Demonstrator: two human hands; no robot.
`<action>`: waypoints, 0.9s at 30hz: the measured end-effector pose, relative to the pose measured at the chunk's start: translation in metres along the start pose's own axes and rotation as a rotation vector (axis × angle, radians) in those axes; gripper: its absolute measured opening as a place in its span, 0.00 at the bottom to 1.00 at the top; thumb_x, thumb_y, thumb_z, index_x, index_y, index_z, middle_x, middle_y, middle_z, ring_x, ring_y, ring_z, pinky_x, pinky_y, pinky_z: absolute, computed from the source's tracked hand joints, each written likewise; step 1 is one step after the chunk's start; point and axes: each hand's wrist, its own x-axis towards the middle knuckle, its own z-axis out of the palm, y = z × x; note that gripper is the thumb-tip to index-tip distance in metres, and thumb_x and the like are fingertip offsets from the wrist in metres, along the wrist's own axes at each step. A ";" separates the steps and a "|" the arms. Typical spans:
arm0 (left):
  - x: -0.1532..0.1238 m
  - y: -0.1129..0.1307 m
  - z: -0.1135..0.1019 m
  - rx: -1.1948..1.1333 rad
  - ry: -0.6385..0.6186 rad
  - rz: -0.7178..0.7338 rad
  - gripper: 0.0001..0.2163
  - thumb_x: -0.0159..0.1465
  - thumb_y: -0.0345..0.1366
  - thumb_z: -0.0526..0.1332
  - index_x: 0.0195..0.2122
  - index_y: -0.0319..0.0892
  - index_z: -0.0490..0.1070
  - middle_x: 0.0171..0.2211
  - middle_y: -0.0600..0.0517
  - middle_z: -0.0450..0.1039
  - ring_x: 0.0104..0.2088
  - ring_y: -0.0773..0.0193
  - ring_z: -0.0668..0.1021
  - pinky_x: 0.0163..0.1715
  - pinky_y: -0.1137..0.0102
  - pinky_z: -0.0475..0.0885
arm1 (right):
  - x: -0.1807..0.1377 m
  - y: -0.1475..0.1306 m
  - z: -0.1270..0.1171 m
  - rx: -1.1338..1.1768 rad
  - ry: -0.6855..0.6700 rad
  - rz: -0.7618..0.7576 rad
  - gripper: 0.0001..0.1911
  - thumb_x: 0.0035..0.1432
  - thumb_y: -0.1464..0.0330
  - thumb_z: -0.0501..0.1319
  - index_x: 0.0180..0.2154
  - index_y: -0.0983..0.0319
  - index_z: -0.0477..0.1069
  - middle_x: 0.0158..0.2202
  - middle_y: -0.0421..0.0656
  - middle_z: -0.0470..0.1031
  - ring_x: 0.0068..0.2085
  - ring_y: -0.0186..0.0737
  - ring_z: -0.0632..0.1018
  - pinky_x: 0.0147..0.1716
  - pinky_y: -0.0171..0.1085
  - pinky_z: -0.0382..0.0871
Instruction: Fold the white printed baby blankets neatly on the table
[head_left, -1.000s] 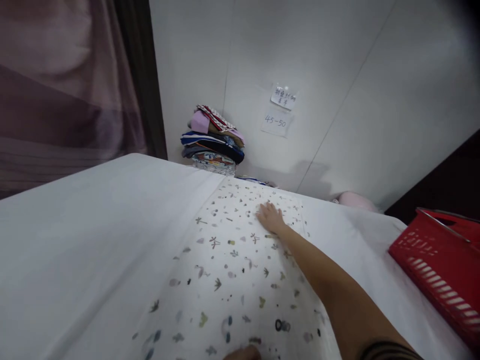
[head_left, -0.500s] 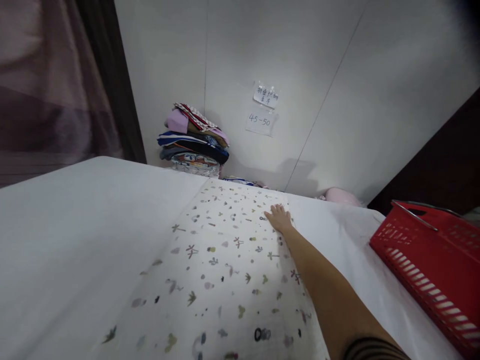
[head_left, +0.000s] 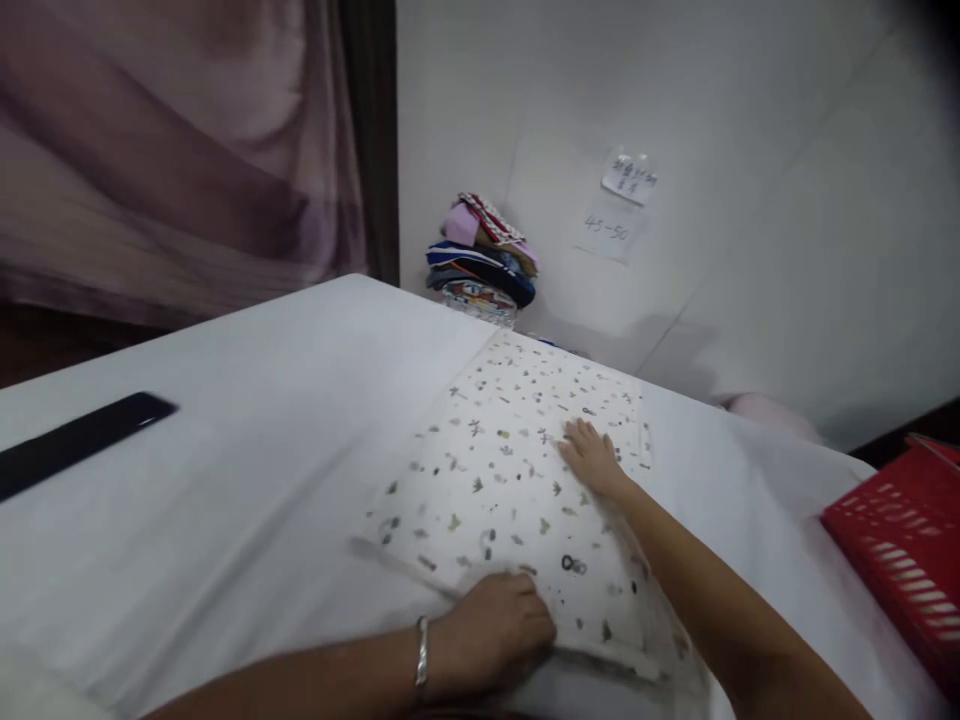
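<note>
A white cloth (head_left: 517, 470) printed with small leaves and dots lies folded flat on the white-covered table (head_left: 247, 420). My right hand (head_left: 592, 458) rests flat on its far right part, fingers stretched out. My left hand (head_left: 495, 630), a silver bangle on the wrist, is closed on the cloth's near edge, fingers curled into the fabric.
A stack of folded coloured clothes (head_left: 484, 260) stands at the far table edge against the wall, under two paper notes (head_left: 619, 205). A red plastic basket (head_left: 904, 545) sits at the right. A black flat bar (head_left: 75, 440) lies at the left. A pink curtain (head_left: 172, 150) hangs behind.
My left hand has come into view and gripped the cloth's near edge. My right hand slid back toward me on the cloth. The view swung left, revealing the black bar.
</note>
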 end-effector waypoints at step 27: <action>0.005 0.011 0.004 -0.047 0.125 -0.124 0.11 0.61 0.25 0.53 0.46 0.35 0.65 0.44 0.44 0.72 0.43 0.60 0.74 0.42 0.66 0.69 | -0.204 -0.087 -0.002 0.702 0.156 -0.265 0.23 0.60 0.54 0.53 0.50 0.60 0.71 0.47 0.48 0.76 0.46 0.47 0.76 0.47 0.47 0.71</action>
